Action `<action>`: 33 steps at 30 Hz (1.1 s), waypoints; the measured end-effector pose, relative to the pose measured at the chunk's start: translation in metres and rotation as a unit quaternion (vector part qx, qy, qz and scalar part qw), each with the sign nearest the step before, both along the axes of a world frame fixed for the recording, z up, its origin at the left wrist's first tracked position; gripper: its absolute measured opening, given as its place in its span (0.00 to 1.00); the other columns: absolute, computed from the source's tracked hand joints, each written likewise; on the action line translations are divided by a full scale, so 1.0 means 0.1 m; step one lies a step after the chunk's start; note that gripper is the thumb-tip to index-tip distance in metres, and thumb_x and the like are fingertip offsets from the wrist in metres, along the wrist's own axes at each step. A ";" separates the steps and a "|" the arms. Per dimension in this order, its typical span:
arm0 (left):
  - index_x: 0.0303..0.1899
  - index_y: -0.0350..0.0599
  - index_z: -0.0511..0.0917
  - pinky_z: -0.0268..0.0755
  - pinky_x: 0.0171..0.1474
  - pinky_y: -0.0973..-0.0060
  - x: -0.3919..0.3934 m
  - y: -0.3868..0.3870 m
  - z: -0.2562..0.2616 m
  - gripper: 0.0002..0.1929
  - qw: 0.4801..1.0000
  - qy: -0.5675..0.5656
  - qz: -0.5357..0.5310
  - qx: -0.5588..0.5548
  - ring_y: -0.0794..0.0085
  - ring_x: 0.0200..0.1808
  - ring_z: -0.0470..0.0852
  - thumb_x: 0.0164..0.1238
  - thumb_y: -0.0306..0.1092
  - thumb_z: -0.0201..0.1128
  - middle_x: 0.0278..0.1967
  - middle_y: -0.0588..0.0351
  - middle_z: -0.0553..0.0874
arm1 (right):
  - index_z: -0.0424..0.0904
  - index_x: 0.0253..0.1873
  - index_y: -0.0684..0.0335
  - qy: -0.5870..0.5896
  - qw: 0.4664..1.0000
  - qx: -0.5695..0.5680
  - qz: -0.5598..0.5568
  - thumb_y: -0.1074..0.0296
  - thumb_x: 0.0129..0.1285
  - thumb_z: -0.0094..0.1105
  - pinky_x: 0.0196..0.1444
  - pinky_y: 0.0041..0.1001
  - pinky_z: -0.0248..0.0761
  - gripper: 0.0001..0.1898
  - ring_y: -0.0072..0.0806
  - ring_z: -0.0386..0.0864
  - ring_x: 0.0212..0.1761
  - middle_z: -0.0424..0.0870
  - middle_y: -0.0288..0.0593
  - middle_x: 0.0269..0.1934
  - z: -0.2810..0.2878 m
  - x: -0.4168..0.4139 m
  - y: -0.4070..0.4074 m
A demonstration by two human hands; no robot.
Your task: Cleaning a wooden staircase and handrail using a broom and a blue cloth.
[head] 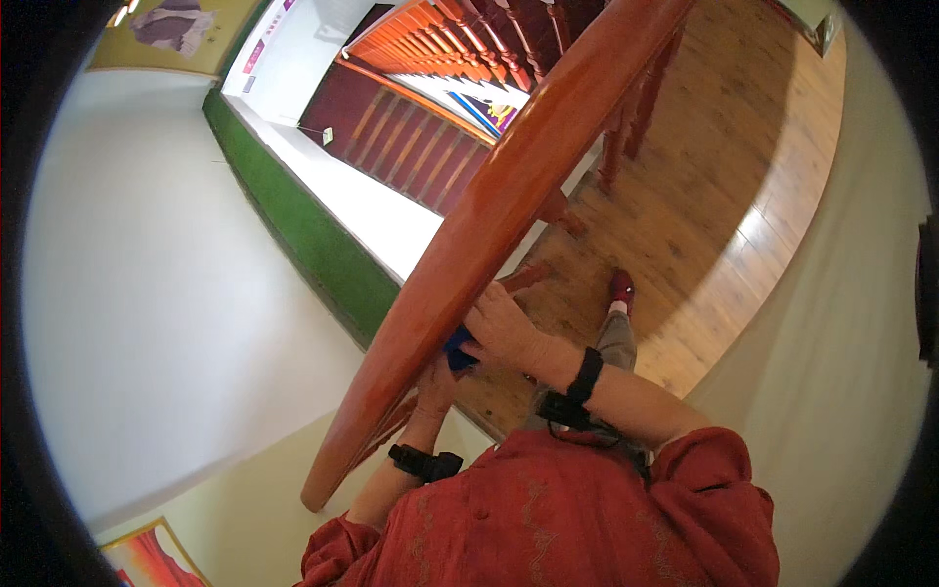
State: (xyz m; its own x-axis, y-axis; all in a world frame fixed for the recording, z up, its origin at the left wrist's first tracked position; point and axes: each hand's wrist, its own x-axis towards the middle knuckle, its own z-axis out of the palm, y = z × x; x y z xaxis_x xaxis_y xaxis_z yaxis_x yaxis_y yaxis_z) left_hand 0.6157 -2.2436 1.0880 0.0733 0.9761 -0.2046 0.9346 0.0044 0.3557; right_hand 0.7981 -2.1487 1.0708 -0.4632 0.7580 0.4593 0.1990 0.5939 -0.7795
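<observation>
A thick, glossy reddish-brown wooden handrail (469,235) runs diagonally across the head view, in front of my body. Beneath its near side, a crumpled blue cloth (461,352) shows between my two hands. My right hand (506,326) grips the cloth, its thumb side lying against it and its fingers partly under the rail. Just below the cloth is my left hand (437,385), close under the rail. The rail hides its fingertips, so its grip is unclear. Turned wooden balusters (528,277) stand under the rail, near my right hand.
Beyond the rail lies an open stairwell with dark red steps (411,147) and another row of balusters (469,44). A green band (293,227) edges the white wall (147,257). Wooden floorboards (682,183) are on my side, where my red shoe (622,287) stands.
</observation>
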 end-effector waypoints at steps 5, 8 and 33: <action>0.68 0.38 0.63 0.52 0.74 0.56 0.21 0.12 -0.04 0.26 0.839 -0.419 0.318 -0.136 0.57 0.70 0.65 0.80 0.48 0.44 0.66 0.47 0.70 | 0.68 0.61 0.73 0.009 0.997 -0.077 -0.012 0.66 0.38 0.75 0.72 0.49 0.55 0.41 0.59 0.64 0.67 0.69 0.62 0.61 -0.18 0.02 -0.07; 0.69 0.41 0.62 0.55 0.73 0.55 0.35 0.29 0.00 0.30 0.672 -0.546 0.443 -0.231 0.57 0.68 0.69 0.75 0.52 0.53 0.66 0.47 0.71 | 0.68 0.61 0.74 -0.009 0.995 -0.098 -0.014 0.67 0.36 0.76 0.72 0.48 0.55 0.43 0.57 0.63 0.69 0.68 0.61 0.63 -0.48 0.09 -0.07; 0.63 0.47 0.67 0.78 0.57 0.73 0.69 0.55 -0.87 0.18 0.721 -0.500 0.371 -0.305 0.70 0.57 0.78 0.78 0.39 0.53 0.59 0.57 0.76 | 0.77 0.51 0.61 -0.125 0.976 -0.171 0.043 0.71 0.38 0.75 0.67 0.42 0.63 0.29 0.47 0.68 0.68 0.74 0.49 0.62 -1.84 0.07 0.07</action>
State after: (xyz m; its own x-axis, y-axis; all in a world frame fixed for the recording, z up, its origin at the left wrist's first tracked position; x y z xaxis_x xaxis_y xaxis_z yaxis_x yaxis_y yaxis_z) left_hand 0.6842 -2.1890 1.0009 -0.0143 0.5727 -0.8196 -0.1273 0.8120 0.5696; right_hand 0.8049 -2.1420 0.8873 -0.5969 0.8007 0.0503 0.3690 0.3296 -0.8690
